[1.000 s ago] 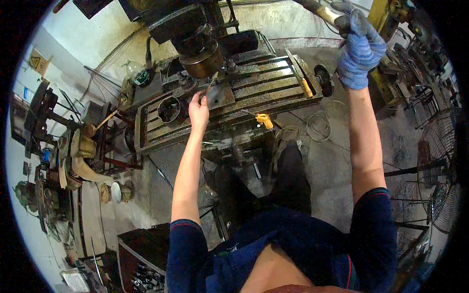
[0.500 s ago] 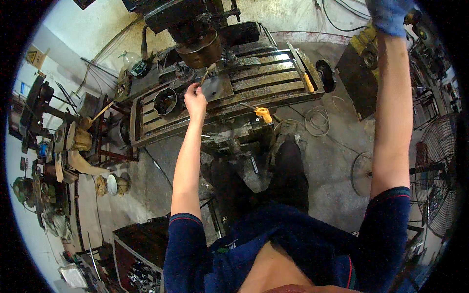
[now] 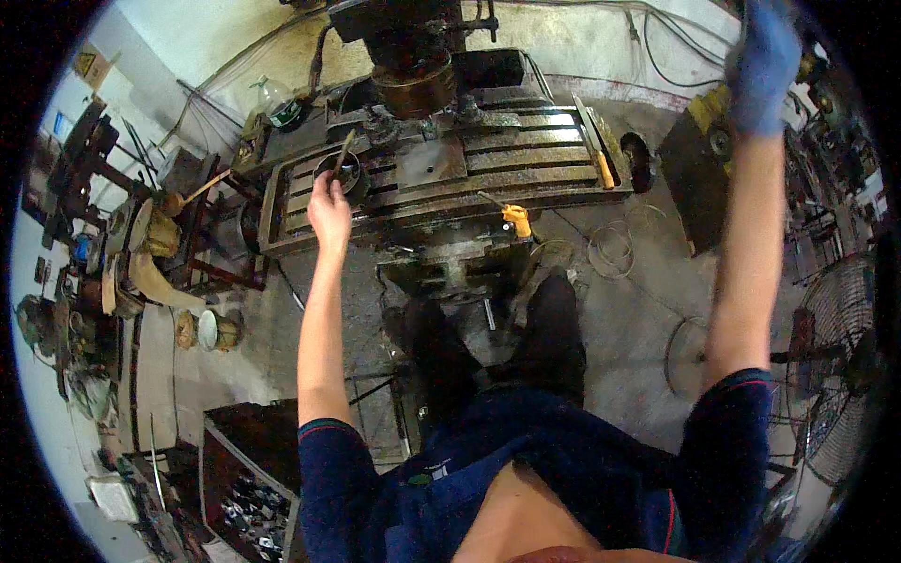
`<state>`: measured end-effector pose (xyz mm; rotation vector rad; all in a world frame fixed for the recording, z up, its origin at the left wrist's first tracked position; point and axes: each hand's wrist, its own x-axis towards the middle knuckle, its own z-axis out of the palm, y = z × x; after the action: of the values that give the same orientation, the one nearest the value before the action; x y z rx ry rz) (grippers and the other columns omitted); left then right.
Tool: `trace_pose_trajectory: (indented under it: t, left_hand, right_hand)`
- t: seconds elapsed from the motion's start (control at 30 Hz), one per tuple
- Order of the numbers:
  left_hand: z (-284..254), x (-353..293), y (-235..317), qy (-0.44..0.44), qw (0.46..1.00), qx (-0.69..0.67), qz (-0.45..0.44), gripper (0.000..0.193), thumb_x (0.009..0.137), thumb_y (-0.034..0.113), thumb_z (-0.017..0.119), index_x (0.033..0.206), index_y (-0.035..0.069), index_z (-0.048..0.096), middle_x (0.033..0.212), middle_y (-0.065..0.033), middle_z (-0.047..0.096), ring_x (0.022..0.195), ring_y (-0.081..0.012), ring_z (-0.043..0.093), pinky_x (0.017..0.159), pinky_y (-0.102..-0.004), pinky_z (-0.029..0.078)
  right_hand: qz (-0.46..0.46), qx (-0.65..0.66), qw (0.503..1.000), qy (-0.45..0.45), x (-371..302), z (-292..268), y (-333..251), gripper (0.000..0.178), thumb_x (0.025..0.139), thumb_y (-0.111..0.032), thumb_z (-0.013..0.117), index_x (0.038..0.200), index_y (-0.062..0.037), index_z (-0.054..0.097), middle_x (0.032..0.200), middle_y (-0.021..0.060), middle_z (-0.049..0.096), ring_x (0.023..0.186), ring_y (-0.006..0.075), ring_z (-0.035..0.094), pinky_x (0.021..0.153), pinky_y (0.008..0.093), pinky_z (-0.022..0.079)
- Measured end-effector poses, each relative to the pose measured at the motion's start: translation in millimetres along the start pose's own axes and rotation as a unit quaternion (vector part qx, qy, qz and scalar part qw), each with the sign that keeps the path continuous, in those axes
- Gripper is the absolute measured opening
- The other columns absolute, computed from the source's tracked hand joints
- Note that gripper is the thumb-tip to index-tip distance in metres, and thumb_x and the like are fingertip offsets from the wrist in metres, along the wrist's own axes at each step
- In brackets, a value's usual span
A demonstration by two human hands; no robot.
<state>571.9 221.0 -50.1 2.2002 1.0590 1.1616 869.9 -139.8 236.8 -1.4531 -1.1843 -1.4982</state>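
Note:
My bare left hand [image 3: 329,211] is closed around a thin brush [image 3: 346,150] that points up and away. It hovers over the near side of a round dark pot [image 3: 359,178] on the slotted machine table [image 3: 507,175]. Whether the brush touches the pot cannot be made out. Right of the pot, a flat grey metal plate [image 3: 431,164] with a small hole lies below the round machine head [image 3: 413,89]. My right hand [image 3: 765,75], in a blue glove, is raised at the far upper right. Its fingers are blurred, and what they touch is hidden.
A yellow air gun [image 3: 516,221] rests at the table's front edge. Farther right lies a yellow-handled file [image 3: 602,164]. A large clear bottle [image 3: 279,103] stands behind the left end. A fan [image 3: 835,375] stands right; a bin of metal parts [image 3: 249,511] sits lower left.
My left hand has moved left with the brush, from beneath the machine head to over the pot. My right hand stays raised at the upper right. The whole view has shifted slightly.

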Motion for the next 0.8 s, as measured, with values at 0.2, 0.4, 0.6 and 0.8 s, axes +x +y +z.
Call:
trace_pose_trajectory:
  t: [0.2,0.4,0.6,0.8]
  left_hand:
    - [-11,14,-41,-0.035,0.977,0.209,-0.001,0.032,0.084,0.02,0.051,0.114,0.007,0.052,0.091,-0.0207,0.062,0.085,-0.0373,0.059,0.074,-0.0446,0.046]
    - [-25,3,-36,-0.146,0.962,0.225,-0.058,0.042,0.084,0.034,0.052,0.12,0.013,0.049,0.092,-0.0193,0.062,0.089,-0.0362,0.059,0.074,-0.0455,0.047]
    - [-59,-14,-75,-0.034,0.988,0.046,-0.14,0.044,0.082,0.037,0.054,0.113,0.006,0.055,0.092,-0.0178,0.063,0.092,-0.0334,0.059,0.076,-0.042,0.046]
    - [-81,-84,-136,0.011,0.933,-0.222,-0.282,0.024,0.08,0.009,0.056,0.102,-0.001,0.058,0.061,-0.0053,0.056,0.047,-0.0132,0.051,0.046,-0.0272,0.039]
  right_hand:
    - [0.53,0.257,0.785,-0.19,-244,-12,-94,0.036,0.08,-0.023,0.063,0.106,0.0013,0.059,0.095,0.0034,0.06,0.086,0.0123,0.052,0.08,0.0273,0.043]
    - [0.58,0.255,0.621,-0.461,-409,18,-121,0.043,0.078,-0.023,0.066,0.11,0.004,0.056,0.102,0.009,0.061,0.089,0.0153,0.055,0.08,0.0284,0.044]
    - [0.682,0.363,0.458,-0.44,-461,74,-136,0.043,0.075,-0.024,0.07,0.111,-0.0026,0.057,0.097,0.0024,0.06,0.086,0.0115,0.053,0.077,0.0255,0.041]
    - [0.674,0.313,0.562,-0.363,-455,82,-176,0.027,0.077,-0.021,0.067,0.097,-0.005,0.058,0.079,-0.0004,0.059,0.067,0.0084,0.051,0.059,0.0232,0.041]
